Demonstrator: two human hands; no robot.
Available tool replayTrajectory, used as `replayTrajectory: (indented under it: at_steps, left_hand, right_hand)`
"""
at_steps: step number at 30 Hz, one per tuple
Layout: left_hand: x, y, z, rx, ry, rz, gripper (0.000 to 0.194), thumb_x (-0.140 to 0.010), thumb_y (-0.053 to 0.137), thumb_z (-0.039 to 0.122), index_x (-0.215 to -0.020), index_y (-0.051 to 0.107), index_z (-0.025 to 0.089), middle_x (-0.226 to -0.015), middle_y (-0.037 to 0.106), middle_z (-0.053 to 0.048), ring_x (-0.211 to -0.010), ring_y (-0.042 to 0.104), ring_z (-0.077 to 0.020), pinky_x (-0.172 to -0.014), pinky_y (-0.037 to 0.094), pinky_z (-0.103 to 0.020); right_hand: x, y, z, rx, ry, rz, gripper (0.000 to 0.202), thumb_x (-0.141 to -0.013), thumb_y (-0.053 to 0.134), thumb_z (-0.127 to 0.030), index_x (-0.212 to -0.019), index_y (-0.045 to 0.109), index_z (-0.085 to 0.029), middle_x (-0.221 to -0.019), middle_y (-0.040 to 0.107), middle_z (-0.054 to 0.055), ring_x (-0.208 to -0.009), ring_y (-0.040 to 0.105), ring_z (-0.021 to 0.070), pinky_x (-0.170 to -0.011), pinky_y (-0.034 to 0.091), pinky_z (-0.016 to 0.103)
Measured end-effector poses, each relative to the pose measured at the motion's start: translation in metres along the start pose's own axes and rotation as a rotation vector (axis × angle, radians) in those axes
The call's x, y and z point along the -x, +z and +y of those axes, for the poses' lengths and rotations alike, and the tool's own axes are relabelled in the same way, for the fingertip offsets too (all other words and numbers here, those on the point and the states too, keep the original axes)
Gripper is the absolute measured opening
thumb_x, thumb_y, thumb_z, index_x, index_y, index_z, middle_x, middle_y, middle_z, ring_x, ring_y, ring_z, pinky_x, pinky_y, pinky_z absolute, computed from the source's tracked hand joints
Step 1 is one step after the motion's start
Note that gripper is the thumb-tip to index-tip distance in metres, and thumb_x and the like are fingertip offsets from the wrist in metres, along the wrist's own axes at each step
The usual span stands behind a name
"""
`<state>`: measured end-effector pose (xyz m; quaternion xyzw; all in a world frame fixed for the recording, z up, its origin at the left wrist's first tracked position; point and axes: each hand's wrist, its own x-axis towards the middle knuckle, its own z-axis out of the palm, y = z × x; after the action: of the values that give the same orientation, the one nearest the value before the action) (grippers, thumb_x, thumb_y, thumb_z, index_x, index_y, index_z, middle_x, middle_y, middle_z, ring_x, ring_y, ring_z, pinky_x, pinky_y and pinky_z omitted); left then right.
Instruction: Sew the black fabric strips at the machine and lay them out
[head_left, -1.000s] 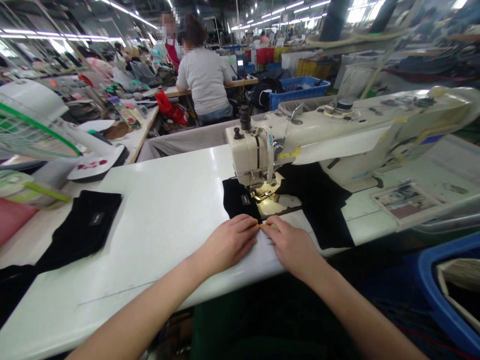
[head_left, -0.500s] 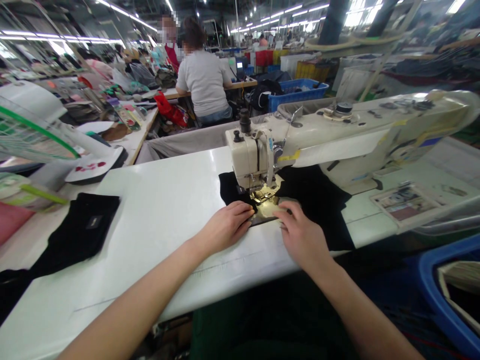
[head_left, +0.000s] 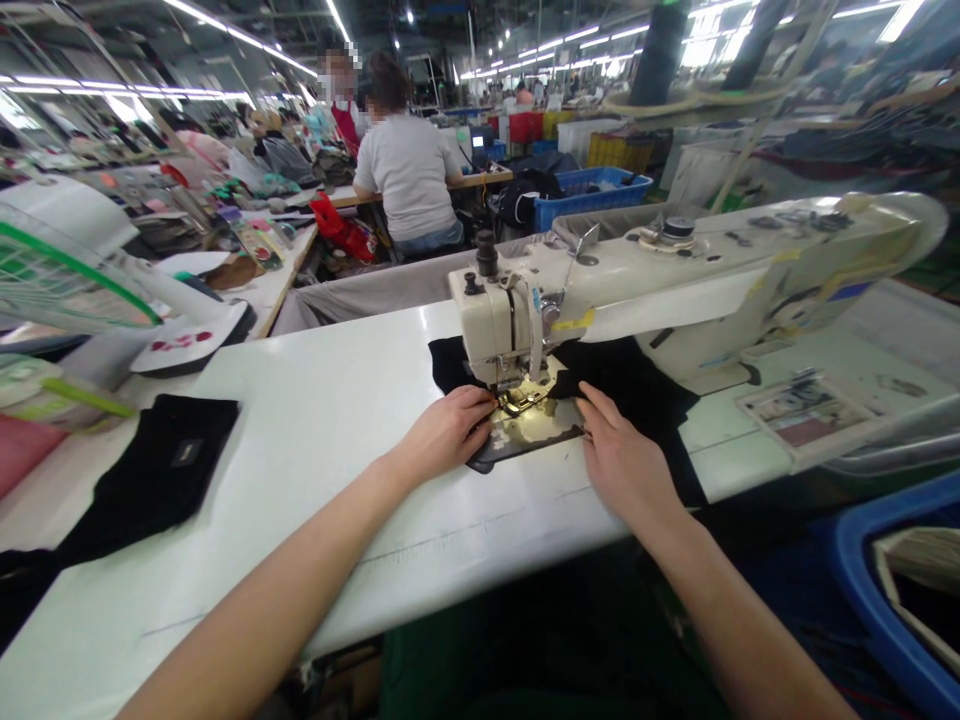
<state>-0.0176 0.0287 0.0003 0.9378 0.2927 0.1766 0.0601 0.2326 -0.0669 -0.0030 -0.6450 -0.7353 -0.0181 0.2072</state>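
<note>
Black fabric [head_left: 637, 385] lies under the head of a white sewing machine [head_left: 491, 310] and spreads to both sides of it. My left hand [head_left: 450, 425] is left of the presser foot [head_left: 517, 400], its bent fingers closed on the fabric's near edge. Right of the metal needle plate [head_left: 536, 430], my right hand [head_left: 619, 445] pinches the fabric edge between fingers and thumb. The fingertips of both hands are partly hidden. Most of the plate between them is bare.
Another black fabric piece with a small label [head_left: 169, 465] lies at the table's left. A fan with a green rim [head_left: 75, 265] stands beyond it. At lower right is a blue bin [head_left: 862, 560]. A person in a grey shirt [head_left: 409, 165] sits ahead.
My right hand has moved right, away from the presser foot, and more of the needle plate shows. My left hand has shifted slightly left and up, still at the fabric.
</note>
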Motion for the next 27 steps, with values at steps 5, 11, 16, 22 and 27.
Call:
replayTrajectory:
  at_steps: [5, 11, 16, 22, 27]
  left_hand:
    - [-0.001, 0.001, -0.002, 0.005, 0.003, 0.019, 0.031, -0.100, 0.044, 0.023, -0.117, 0.068, 0.014, -0.115, 0.066, -0.014, -0.110, 0.063, -0.0246, -0.099, 0.055, -0.042]
    - [0.005, 0.009, -0.003, 0.017, -0.007, 0.069, 0.032, -0.100, 0.045, 0.023, -0.121, 0.066, 0.011, -0.123, 0.064, -0.015, -0.116, 0.060, -0.0254, -0.103, 0.053, -0.045]
    - [0.008, 0.013, -0.005, -0.027, -0.046, 0.081, 0.036, -0.100, 0.046, 0.026, -0.127, 0.063, 0.009, -0.131, 0.060, -0.019, -0.122, 0.058, -0.0292, -0.105, 0.052, -0.049]
    - [0.015, 0.010, -0.006, -0.024, -0.086, 0.108, 0.036, -0.100, 0.047, 0.028, -0.129, 0.064, 0.014, -0.132, 0.062, -0.017, -0.124, 0.059, -0.0288, -0.105, 0.053, -0.051]
    - [0.057, -0.009, -0.023, -0.074, -0.195, 0.113, 0.037, -0.100, 0.046, 0.034, -0.124, 0.066, 0.015, -0.130, 0.064, -0.015, -0.119, 0.062, -0.0290, -0.103, 0.054, -0.051]
  right_hand:
    - [0.005, -0.016, 0.000, -0.163, -0.092, 0.519, 0.031, -0.096, 0.048, -0.010, -0.123, 0.063, -0.018, -0.134, 0.064, 0.012, -0.115, 0.065, 0.0238, -0.092, 0.056, 0.036]
    - [0.020, -0.046, -0.003, -0.372, 0.027, 0.845, 0.018, -0.081, 0.077, -0.015, -0.083, 0.061, -0.022, -0.097, 0.073, 0.005, -0.070, 0.063, 0.0155, -0.059, 0.048, 0.028]
    - [0.024, -0.053, -0.017, -0.803, 0.409, 0.683, 0.034, -0.079, 0.081, -0.036, -0.104, 0.064, -0.020, -0.083, 0.067, 0.001, -0.058, 0.053, 0.0114, -0.052, 0.043, 0.025]
    - [0.026, -0.040, -0.026, -1.226, 0.763, 0.302, 0.041, -0.075, 0.079, -0.055, -0.087, 0.059, -0.021, -0.056, 0.044, -0.010, -0.040, 0.036, 0.0074, -0.036, 0.029, 0.020]
    - [0.034, -0.040, -0.029, -1.021, 0.672, 0.300, 0.042, -0.076, 0.077, -0.058, -0.088, 0.062, -0.020, -0.058, 0.047, -0.008, -0.044, 0.041, 0.0086, -0.040, 0.034, 0.020]
